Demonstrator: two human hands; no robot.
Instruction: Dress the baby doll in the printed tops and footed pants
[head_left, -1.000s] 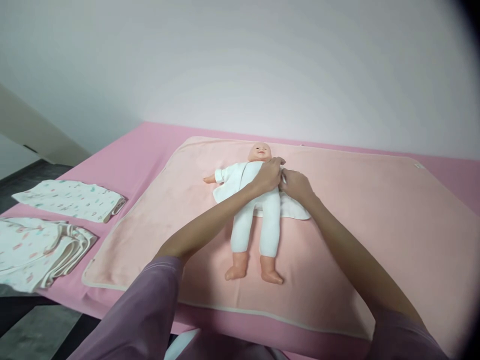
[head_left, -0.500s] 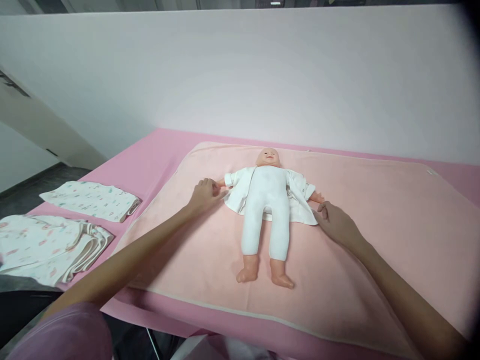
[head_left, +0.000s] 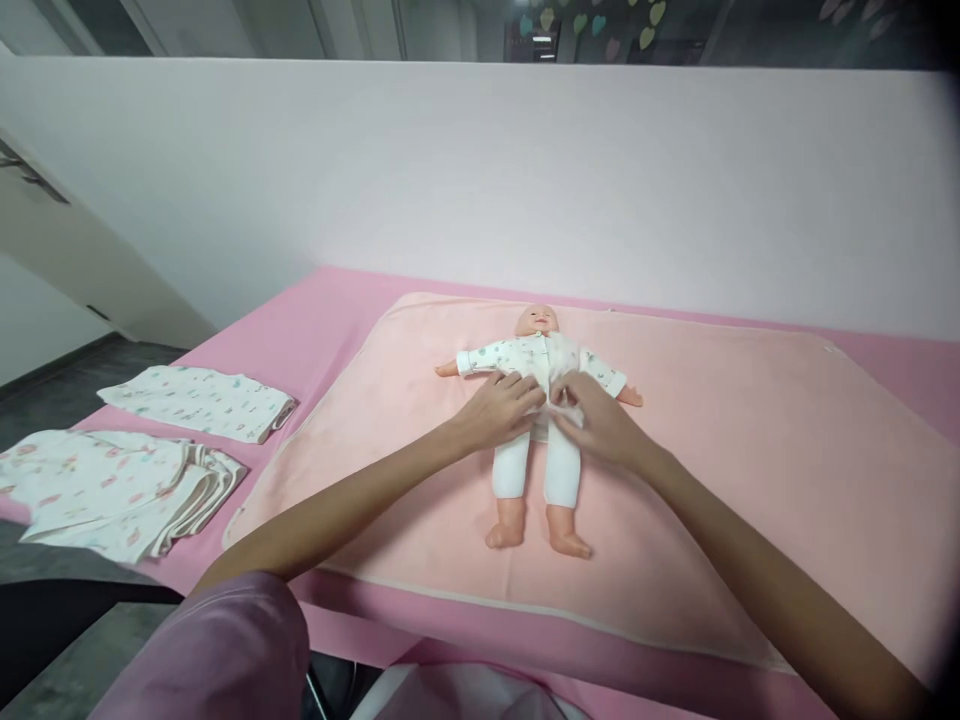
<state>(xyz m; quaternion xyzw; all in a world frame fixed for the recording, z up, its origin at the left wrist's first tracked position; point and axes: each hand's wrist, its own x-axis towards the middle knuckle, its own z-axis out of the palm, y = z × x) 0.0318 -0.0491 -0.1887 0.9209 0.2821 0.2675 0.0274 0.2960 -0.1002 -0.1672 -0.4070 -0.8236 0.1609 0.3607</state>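
A baby doll lies on its back on a peach blanket, head away from me, arms spread. It wears a white patterned baby shirt, whose front panels now lie over the chest. My left hand is closed on the shirt's front edge at the belly. Opposite it, my right hand pinches the other front edge. The two hands almost meet at the doll's middle and cover the lower part of the shirt. The doll's white legs and bare feet show below them.
Two folded printed cloths lie at the left of the pink table: one with green marks behind, one with pink marks nearer. A white wall rises behind the table. A black chair part is at lower left.
Both hands have moved inward from the shirt's spread-out sides to the doll's belly, bringing the front panels together over the chest. The patterned outer side now shows. The view has tilted up slightly.
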